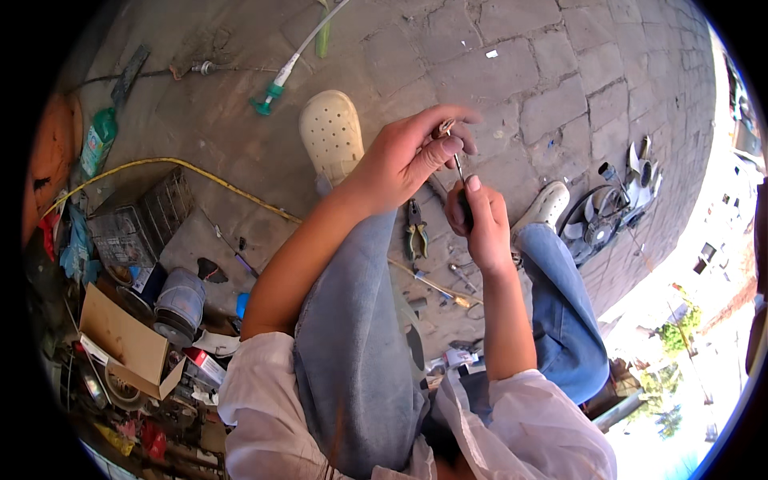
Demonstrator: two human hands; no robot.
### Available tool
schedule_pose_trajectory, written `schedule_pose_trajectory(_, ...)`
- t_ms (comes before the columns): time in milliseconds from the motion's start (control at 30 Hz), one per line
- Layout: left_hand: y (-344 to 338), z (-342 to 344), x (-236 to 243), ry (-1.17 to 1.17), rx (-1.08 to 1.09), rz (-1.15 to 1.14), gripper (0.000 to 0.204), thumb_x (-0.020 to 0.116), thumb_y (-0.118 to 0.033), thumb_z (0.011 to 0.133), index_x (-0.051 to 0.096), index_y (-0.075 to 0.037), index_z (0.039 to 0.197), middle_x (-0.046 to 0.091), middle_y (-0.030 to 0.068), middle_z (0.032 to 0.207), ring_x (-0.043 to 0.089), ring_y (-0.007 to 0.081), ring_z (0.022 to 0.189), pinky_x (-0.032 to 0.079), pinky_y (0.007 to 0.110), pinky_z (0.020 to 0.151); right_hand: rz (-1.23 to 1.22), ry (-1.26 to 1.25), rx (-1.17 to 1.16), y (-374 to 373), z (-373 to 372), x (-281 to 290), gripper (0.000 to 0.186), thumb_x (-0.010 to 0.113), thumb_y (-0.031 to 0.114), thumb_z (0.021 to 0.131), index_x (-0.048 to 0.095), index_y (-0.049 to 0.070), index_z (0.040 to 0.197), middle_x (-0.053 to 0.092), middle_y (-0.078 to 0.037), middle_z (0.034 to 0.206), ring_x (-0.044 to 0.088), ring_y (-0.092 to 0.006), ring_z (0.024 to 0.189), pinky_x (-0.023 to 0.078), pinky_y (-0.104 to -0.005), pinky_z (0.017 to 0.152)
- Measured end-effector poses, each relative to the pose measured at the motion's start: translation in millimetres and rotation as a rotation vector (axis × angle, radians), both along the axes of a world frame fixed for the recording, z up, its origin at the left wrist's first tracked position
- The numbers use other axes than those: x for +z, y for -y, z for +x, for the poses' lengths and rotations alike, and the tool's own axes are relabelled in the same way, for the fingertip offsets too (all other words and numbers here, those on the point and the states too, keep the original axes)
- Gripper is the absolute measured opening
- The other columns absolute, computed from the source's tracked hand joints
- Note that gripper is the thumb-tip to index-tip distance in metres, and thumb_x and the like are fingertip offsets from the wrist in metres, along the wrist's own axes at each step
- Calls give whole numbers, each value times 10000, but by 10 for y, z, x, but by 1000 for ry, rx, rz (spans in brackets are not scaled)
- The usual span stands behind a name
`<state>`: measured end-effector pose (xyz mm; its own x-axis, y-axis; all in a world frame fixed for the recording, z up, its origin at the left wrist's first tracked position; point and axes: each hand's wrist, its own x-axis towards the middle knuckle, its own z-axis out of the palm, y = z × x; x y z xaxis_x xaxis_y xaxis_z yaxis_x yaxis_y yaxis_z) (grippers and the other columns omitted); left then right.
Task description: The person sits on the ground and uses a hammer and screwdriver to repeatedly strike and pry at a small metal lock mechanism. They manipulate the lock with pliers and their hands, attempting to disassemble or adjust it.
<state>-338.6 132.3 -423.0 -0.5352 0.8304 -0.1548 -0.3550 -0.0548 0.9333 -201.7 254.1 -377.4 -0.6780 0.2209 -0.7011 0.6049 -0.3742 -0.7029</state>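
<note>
My left hand is raised above the paving, its thumb and fingers pinching a small copper-coloured metal part. The part is too small to identify, and the outer fingers are blurred. Just below it, my right hand is wrapped round the dark handle of a screwdriver. The thin metal shaft points up to the part; whether the tip touches it I cannot tell. Beneath the hands, a pair of pliers with dark and yellow handles lies on the ground.
At the right lies a dark fan with loose pale blades beside it. A yellow hose crosses the left side near a dark crate. An open cardboard box stands lower left among clutter. A white tube with a green end lies ahead.
</note>
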Motion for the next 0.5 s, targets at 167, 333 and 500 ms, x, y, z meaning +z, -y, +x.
schedule_pose_trajectory(167, -116, 103, 310, -202, -23, 56, 459, 480, -391, 1019, 564, 25, 1191, 706, 114, 931, 671, 168, 781, 538, 286, 716, -41, -130, 7, -53, 233, 185, 522, 405, 368, 1059, 441, 55, 644, 395, 29, 565, 308, -71, 519, 252, -261, 482)
schedule_pose_trajectory(333, -231, 217, 482, -236, -27, 86, 495, 437, -438, 1016, 578, 35, 1055, 721, 143, 918, 730, 247, 874, 583, 337, 759, 113, -239, -76, 23, 336, 200, 501, 464, 362, 1038, 439, 39, 655, 433, 16, 577, 361, -82, 533, 295, -268, 489)
schedule_pose_trajectory(500, -349, 319, 563, -241, 82, 113, 264, 563, -298, 982, 577, -35, 982, 687, 84, 825, 685, 245, 701, 517, 302, 615, 351, -277, -165, 131, 356, 167, 480, 483, 341, 1025, 459, 18, 671, 472, -7, 586, 420, -91, 546, 327, -268, 489)
